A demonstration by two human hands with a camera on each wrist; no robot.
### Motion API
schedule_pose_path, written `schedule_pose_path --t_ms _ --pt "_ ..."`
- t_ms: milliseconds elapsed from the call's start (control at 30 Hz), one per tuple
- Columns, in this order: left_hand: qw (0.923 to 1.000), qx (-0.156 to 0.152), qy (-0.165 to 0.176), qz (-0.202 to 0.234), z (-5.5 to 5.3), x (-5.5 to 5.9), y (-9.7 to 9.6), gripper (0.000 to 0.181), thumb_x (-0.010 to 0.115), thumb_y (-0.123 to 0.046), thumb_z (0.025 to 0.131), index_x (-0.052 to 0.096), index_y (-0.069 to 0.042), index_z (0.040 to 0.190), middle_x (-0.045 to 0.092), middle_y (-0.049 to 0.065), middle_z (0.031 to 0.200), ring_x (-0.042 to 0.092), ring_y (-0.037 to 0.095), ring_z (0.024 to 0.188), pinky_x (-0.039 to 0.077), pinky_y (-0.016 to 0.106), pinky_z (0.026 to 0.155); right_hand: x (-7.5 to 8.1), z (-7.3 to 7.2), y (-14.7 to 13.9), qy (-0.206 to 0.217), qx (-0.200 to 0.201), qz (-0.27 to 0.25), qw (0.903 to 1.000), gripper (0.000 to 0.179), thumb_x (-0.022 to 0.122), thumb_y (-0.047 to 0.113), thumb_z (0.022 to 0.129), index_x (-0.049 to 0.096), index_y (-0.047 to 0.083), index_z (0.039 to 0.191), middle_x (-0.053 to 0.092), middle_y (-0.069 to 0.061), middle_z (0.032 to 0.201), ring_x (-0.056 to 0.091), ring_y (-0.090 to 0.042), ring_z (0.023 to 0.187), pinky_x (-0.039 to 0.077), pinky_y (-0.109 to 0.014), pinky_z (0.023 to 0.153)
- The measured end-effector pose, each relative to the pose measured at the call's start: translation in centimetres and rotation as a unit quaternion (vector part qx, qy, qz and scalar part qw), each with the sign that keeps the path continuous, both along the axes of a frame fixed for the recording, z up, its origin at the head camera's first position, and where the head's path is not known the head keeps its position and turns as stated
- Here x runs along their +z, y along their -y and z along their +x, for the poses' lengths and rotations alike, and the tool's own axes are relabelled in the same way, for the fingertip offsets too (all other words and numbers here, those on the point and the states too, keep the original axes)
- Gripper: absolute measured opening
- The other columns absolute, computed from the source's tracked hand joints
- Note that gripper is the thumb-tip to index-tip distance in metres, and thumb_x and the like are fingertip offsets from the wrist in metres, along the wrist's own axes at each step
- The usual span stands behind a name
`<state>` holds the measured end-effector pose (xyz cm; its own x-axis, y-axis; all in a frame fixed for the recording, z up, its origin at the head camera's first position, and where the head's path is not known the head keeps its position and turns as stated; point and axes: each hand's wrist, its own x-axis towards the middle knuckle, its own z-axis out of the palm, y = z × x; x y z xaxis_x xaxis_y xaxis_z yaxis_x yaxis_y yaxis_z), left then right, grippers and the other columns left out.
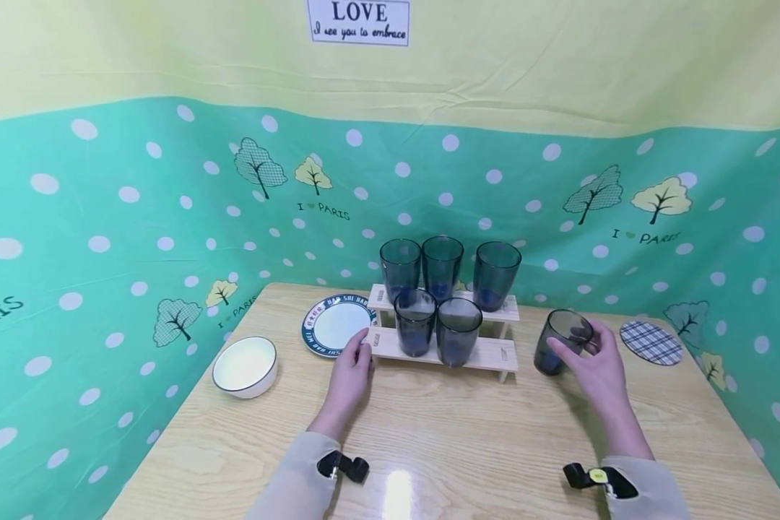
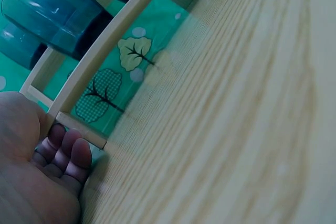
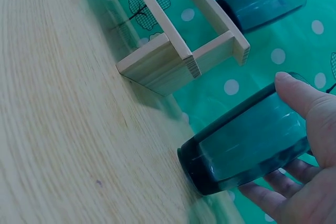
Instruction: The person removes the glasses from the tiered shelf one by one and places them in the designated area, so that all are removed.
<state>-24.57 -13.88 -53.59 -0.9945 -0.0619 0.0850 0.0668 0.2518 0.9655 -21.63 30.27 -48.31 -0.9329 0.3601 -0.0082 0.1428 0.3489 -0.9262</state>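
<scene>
A two-tier wooden rack [image 1: 487, 349] stands at the back middle of the table. Three dark tinted glasses [image 1: 497, 274] are on its upper tier and two on the lower, all upright with rims up. My left hand [image 1: 351, 370] grips the left end of the lower tier, and its curled fingers [image 2: 81, 153] show under the plank. To the right of the rack, my right hand [image 1: 598, 368] holds another dark glass [image 3: 247, 135]. The thumb lies at the rim and the other fingers go round the far side. This glass leans slightly, its base close over the tabletop.
Left of the rack lies a white plate [image 1: 339, 326] with a blue lettered rim. A white bowl [image 1: 245, 367] sits nearer the table's left edge. At the right is a round checked mat [image 1: 651, 342]. A green and yellow printed cloth [image 1: 494, 177] hangs behind the table.
</scene>
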Motion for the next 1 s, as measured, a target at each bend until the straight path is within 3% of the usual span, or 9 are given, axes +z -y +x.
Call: schedule_pose_path --t_ms 333,667,833,1000 --pt "1.0000 -0.002 0.000 0.007 0.2 0.0 0.0 0.050 0.046 -0.021 0.120 0.045 -0.005 0.167 0.067 0.015 0.094 0.062 0.021 0.081 0.057 0.031 0.074 -0.3 -0.1 0.0 -0.005 0.027 0.018 0.9995 0.113 0.085 0.048 0.098 0.014 0.003 0.174 0.032 -0.032 0.171 0.035 -0.051 0.156 0.035 -0.067 0.123" --pt "0.9999 -0.004 0.000 0.010 0.1 -0.2 0.1 0.050 0.046 -0.022 0.120 0.045 -0.006 0.167 0.067 0.013 0.095 0.063 0.022 0.083 0.059 0.031 0.076 0.0 0.0 0.1 0.000 0.042 0.009 0.9991 0.115 0.085 0.045 0.099 0.008 0.007 0.176 0.028 -0.032 0.173 0.031 -0.051 0.158 0.035 -0.066 0.124" --pt "1.0000 -0.001 -0.009 -0.001 0.0 -0.3 0.1 0.049 0.047 -0.021 0.120 0.046 -0.004 0.166 0.067 0.012 0.093 0.064 0.021 0.081 0.059 0.031 0.075 1.0 0.3 0.3 -0.038 0.049 0.013 0.9980 0.117 0.087 0.040 0.099 0.005 0.014 0.178 0.027 -0.027 0.175 0.029 -0.048 0.160 0.033 -0.063 0.126" --pt "0.9999 0.005 -0.012 -0.007 -0.1 -0.4 0.0 0.049 0.048 -0.022 0.119 0.048 -0.005 0.165 0.068 0.010 0.091 0.064 0.020 0.079 0.059 0.032 0.074 2.7 0.9 0.7 -0.088 0.013 0.022 0.9958 0.112 0.088 0.037 0.098 0.012 0.019 0.178 0.026 -0.015 0.179 0.023 -0.036 0.165 0.019 -0.051 0.134"
